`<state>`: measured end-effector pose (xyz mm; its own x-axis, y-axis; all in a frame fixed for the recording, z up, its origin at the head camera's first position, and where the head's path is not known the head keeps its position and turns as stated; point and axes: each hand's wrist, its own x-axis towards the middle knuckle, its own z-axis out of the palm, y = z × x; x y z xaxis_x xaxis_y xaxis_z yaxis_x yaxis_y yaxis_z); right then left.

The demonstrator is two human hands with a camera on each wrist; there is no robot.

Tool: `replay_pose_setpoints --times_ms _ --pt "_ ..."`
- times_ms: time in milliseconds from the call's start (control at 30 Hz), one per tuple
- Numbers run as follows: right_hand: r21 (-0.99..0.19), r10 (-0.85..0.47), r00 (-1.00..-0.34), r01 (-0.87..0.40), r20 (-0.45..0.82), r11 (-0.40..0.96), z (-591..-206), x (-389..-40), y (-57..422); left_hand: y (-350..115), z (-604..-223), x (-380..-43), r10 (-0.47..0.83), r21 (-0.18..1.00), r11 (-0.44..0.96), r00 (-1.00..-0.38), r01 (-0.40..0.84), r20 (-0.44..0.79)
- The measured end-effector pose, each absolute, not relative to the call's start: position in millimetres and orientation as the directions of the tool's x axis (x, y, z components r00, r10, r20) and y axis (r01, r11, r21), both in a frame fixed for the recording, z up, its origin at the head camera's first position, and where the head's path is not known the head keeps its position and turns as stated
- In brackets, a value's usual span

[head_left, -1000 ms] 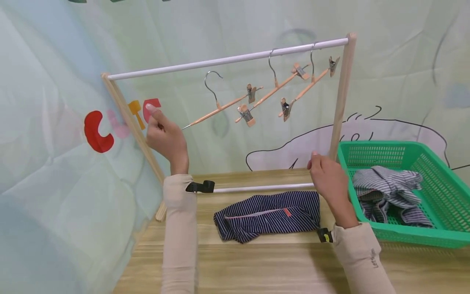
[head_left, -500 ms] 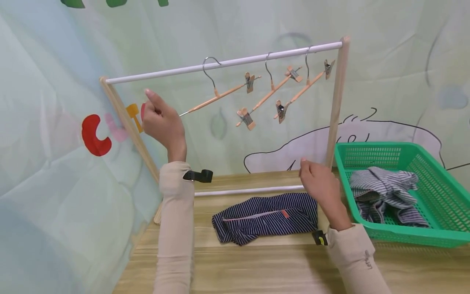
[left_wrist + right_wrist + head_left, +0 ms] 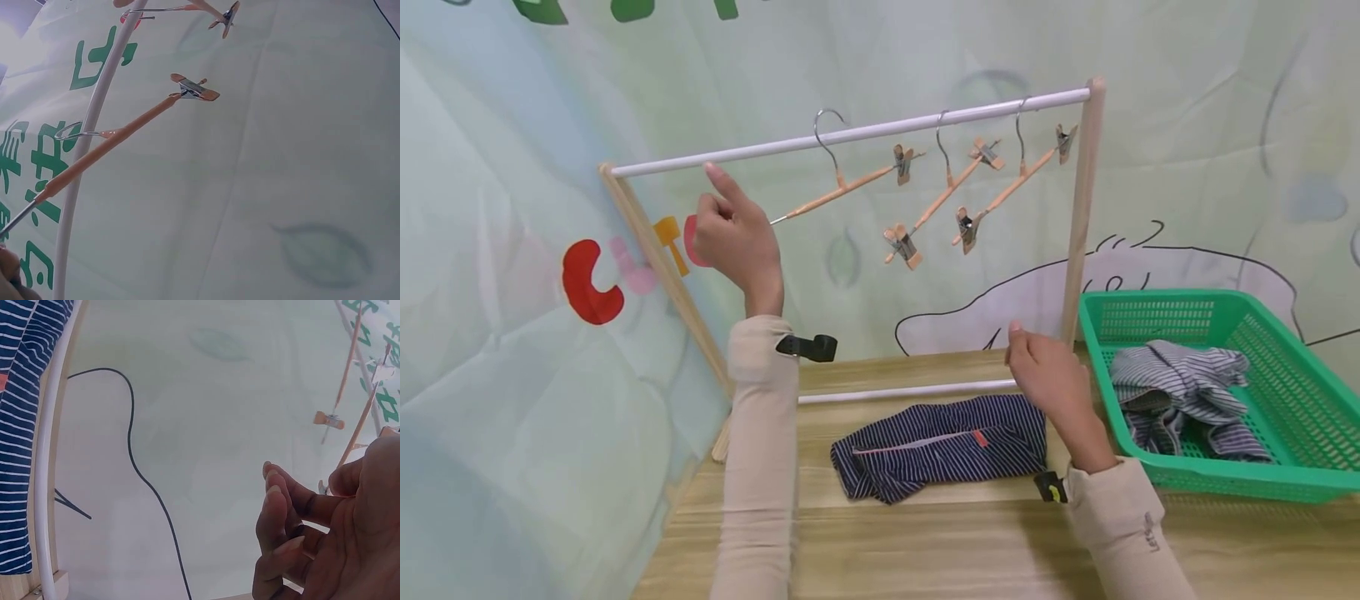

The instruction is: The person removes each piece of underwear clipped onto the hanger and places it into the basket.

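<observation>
My left hand point(image 3: 739, 237) grips one end of a clip hanger point(image 3: 838, 192), raised near the rack. The metal hook of this hanger overlaps the white rail point(image 3: 887, 130) in the head view. From the left wrist, the hanger point(image 3: 112, 140) runs up to a metal-and-wood clip point(image 3: 195, 89) at its far end. The gripped end is hidden behind my fingers. My right hand point(image 3: 1056, 379) hovers by the rack's right side, fingers loosely bent and holding nothing. Below lies a folded navy striped garment point(image 3: 940, 471) with a red tag.
Two more clip hangers, a nearer one point(image 3: 936, 204) and a farther one point(image 3: 1011, 187), hang on the rail's right half. A green basket point(image 3: 1255, 477) with grey striped clothes point(image 3: 1180, 375) stands at right. Wooden posts point(image 3: 1078, 225) and a low white bar point(image 3: 910, 390) frame the rack.
My left hand has lifted the hanger, its hook rising from below the rail to rail height. My right hand has shifted slightly left. The view has moved a little.
</observation>
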<state>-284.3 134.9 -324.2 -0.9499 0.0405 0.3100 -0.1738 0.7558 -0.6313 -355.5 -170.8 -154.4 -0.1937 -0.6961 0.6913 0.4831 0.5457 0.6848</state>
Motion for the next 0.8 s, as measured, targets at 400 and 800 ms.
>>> replay_pose_setpoints --times_ms 400,800 --pt "-0.627 0.018 -0.945 -0.202 0.326 0.752 -324 -285 135 -167 -158 -356 -0.666 0.677 0.573 -0.219 0.462 0.713" --pt "-0.626 0.014 -0.948 -0.199 0.317 0.754 -327 -285 135 -165 -167 -358 -0.658 0.689 0.557 -0.260 0.464 0.706"
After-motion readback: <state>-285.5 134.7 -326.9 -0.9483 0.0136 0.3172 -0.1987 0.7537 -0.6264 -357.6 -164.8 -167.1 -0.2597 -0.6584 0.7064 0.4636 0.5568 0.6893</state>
